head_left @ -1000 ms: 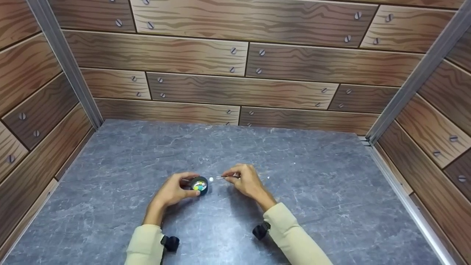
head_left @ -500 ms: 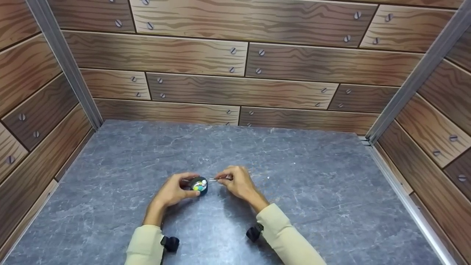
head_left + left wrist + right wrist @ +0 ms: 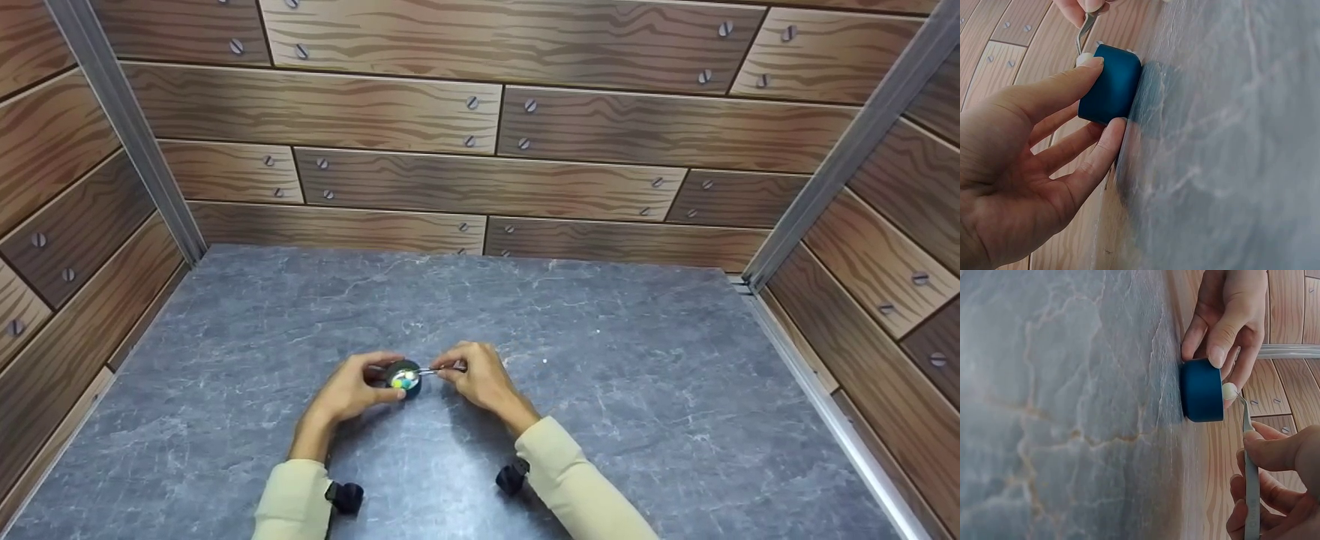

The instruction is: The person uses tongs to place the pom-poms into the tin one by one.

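A small round dark-blue container stands on the table, its mouth facing up. Thumb and fingers of my left hand grip its side. Several small balls, among them yellow, teal and white, show inside it in the head view. My right hand pinches metal tweezers with a bent tip. A white ball sits at the tweezers' tips, right over the container's rim in the right wrist view. The container's wall hides most of its contents in both wrist views.
The grey marbled table spreads round both hands. Two tiny white specks lie right of my right hand, the nearer speck off the knuckles. Wood-patterned walls with metal corner posts enclose the back and sides.
My right hand has moved left with the tweezers, bringing the white ball from beside the container to over its mouth. My left hand stays on the container.
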`<state>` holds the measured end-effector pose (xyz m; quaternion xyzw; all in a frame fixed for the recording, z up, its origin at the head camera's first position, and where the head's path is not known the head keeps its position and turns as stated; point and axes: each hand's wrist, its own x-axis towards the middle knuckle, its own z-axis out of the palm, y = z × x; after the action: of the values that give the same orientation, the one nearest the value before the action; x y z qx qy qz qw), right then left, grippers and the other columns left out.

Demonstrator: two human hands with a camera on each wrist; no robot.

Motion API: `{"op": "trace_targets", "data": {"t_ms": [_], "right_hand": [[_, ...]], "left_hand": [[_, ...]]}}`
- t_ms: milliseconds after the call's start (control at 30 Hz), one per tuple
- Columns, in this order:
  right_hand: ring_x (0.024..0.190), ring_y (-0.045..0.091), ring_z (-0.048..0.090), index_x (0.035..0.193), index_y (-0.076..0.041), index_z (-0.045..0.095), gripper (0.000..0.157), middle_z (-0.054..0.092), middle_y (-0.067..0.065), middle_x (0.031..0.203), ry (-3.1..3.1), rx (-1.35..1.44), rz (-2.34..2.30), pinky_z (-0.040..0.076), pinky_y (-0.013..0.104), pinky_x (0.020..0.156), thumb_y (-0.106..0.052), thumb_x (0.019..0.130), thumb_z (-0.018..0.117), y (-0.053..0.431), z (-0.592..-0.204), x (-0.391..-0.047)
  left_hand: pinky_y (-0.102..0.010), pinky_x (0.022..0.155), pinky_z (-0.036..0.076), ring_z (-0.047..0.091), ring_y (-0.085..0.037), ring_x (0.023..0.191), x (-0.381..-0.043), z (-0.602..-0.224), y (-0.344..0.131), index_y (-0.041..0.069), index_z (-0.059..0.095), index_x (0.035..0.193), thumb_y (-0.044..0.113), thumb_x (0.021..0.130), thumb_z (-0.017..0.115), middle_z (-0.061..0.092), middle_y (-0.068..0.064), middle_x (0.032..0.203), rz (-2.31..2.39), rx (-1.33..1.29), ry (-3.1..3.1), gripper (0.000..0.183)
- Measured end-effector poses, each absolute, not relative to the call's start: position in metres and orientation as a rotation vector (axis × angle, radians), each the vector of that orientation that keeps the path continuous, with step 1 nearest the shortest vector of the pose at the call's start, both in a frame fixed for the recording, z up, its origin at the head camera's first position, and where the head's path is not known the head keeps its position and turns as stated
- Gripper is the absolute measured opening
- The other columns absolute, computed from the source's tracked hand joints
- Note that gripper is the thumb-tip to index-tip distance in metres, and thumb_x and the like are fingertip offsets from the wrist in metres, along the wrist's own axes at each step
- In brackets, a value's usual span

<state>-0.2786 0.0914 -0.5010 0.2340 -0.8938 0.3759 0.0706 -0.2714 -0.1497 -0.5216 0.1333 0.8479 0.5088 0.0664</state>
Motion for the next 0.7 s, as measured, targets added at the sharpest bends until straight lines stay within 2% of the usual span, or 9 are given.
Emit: {"op": "trace_targets", "data": {"t_ms": [133,367,700], "right_hand": [[0.07,0.005,0.054,0.093,-0.014,0.085,0.012,0.078,0.005,0.089,-2.692,0.7,1.138,0.047,0.019,0.064,-0.005,0.086,0.081,0.0904,-0.5017,-0.2779],[0.071,0.013,0.06,0.093,-0.015,0.085,0.013,0.078,0.005,0.091,-2.694,0.699,1.154,0.047,0.019,0.063,-0.006,0.086,0.081,0.089,-0.5048,-0.277],[0.069,0.002,0.053,0.094,-0.013,0.085,0.013,0.077,0.006,0.089,-2.712,0.688,1.167,0.046,0.018,0.062,-0.004,0.085,0.081,0.0919,-0.5033,-0.2765]], "left_hand": [[-0.051,0.101,0.055,0.068,-0.035,0.117,-0.2703,-0.5219,-0.1511,0.007,0.068,0.133,0.012,0.082,0.087,0.071,-0.017,0.129,1.535,0.4,2.559,0.054],[-0.051,0.099,0.055,0.068,-0.035,0.116,-0.2683,-0.5225,-0.1528,0.006,0.068,0.133,0.012,0.082,0.087,0.071,-0.017,0.128,1.53,0.394,2.562,0.055],[-0.051,0.097,0.056,0.069,-0.038,0.115,-0.2698,-0.5217,-0.1513,0.004,0.067,0.133,0.011,0.083,0.086,0.071,-0.02,0.127,1.532,0.446,2.554,0.054]]}}
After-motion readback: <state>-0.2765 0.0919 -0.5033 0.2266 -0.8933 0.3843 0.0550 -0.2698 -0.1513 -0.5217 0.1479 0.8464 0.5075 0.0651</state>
